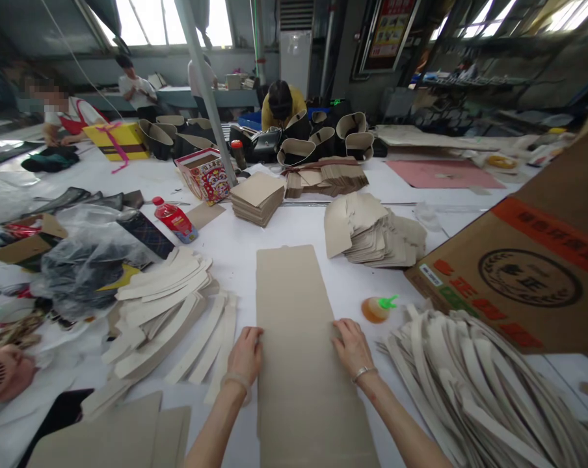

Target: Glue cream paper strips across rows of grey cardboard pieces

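A long beige board (298, 351) lies lengthwise in front of me on the white table. At its left edge is my left hand (245, 356), fingers bent and thumb against the board's side. My right hand (352, 348) touches the opposite edge at about the same height, its fingertips curled over the rim. Both hands hold the board from its two sides. Curved beige strips (220, 338) lie left of my left hand. Beyond my right hand stands a small glue bottle (378, 309) with a green tip.
Stacked beige pieces (257, 198) and a fanned pile (376, 231) lie farther back. At right are a bundle of long strips (474, 390) and a large cardboard box (523, 279). A red bottle (174, 220) lies left. Several people work behind the table.
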Action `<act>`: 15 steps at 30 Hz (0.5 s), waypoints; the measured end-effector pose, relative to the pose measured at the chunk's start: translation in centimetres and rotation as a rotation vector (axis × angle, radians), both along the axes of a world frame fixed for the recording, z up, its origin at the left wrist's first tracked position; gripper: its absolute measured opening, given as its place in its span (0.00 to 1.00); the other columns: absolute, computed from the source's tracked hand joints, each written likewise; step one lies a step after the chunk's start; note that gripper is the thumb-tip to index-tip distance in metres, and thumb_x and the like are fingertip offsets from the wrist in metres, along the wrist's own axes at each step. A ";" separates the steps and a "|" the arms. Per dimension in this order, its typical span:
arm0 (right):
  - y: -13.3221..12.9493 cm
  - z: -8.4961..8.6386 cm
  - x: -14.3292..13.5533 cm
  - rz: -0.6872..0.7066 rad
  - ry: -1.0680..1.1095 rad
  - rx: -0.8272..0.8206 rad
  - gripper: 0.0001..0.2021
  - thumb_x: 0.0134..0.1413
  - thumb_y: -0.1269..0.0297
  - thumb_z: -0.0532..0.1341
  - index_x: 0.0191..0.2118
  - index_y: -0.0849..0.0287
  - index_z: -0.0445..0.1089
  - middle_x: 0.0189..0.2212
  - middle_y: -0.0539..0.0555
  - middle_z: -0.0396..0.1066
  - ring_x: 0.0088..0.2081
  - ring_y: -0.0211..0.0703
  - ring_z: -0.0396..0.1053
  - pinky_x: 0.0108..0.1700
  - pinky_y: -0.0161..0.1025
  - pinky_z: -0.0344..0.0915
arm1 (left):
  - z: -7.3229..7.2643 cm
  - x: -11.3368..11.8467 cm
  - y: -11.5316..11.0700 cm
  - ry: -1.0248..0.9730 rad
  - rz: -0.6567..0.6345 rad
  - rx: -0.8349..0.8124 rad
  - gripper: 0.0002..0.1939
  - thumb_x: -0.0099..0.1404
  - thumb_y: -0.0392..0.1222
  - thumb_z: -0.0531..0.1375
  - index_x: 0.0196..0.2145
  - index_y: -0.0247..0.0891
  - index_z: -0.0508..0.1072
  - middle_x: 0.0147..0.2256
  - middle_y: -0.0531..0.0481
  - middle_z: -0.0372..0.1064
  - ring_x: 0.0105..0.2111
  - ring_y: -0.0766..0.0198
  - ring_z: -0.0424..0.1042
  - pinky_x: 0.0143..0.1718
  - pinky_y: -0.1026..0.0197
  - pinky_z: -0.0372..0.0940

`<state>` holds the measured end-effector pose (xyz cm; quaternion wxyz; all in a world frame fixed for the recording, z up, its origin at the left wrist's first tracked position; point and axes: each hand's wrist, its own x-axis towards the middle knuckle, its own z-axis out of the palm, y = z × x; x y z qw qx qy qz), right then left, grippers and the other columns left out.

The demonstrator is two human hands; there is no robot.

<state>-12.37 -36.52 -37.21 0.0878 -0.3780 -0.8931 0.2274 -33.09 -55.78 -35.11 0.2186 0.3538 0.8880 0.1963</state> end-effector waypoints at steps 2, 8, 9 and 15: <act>-0.1 -0.1 0.0 0.011 0.002 0.029 0.13 0.48 0.71 0.54 0.42 0.58 0.67 0.41 0.57 0.66 0.44 0.48 0.61 0.45 0.41 0.59 | 0.0 0.0 -0.1 0.000 -0.007 0.002 0.13 0.59 0.32 0.50 0.41 0.40 0.65 0.44 0.49 0.64 0.40 0.67 0.67 0.42 0.65 0.59; -0.1 -0.5 0.0 0.016 0.040 0.078 0.13 0.48 0.70 0.54 0.42 0.58 0.67 0.41 0.58 0.66 0.44 0.48 0.61 0.45 0.42 0.60 | -0.3 0.0 -0.3 0.019 -0.010 0.030 0.13 0.58 0.32 0.50 0.41 0.40 0.65 0.43 0.49 0.64 0.39 0.67 0.68 0.40 0.64 0.60; -0.1 -0.6 0.0 0.013 0.052 0.081 0.14 0.48 0.70 0.54 0.43 0.58 0.67 0.41 0.58 0.66 0.44 0.48 0.61 0.46 0.42 0.60 | -0.3 0.1 -0.4 0.024 -0.009 0.040 0.13 0.58 0.32 0.50 0.41 0.40 0.65 0.43 0.49 0.64 0.39 0.67 0.68 0.40 0.64 0.61; -1.2 -0.4 1.5 -0.010 0.107 0.076 0.16 0.51 0.68 0.52 0.46 0.60 0.64 0.43 0.59 0.65 0.46 0.49 0.61 0.49 0.45 0.59 | 0.2 1.2 -2.0 0.045 -0.031 0.120 0.16 0.59 0.31 0.48 0.44 0.41 0.63 0.44 0.47 0.62 0.42 0.65 0.67 0.43 0.61 0.62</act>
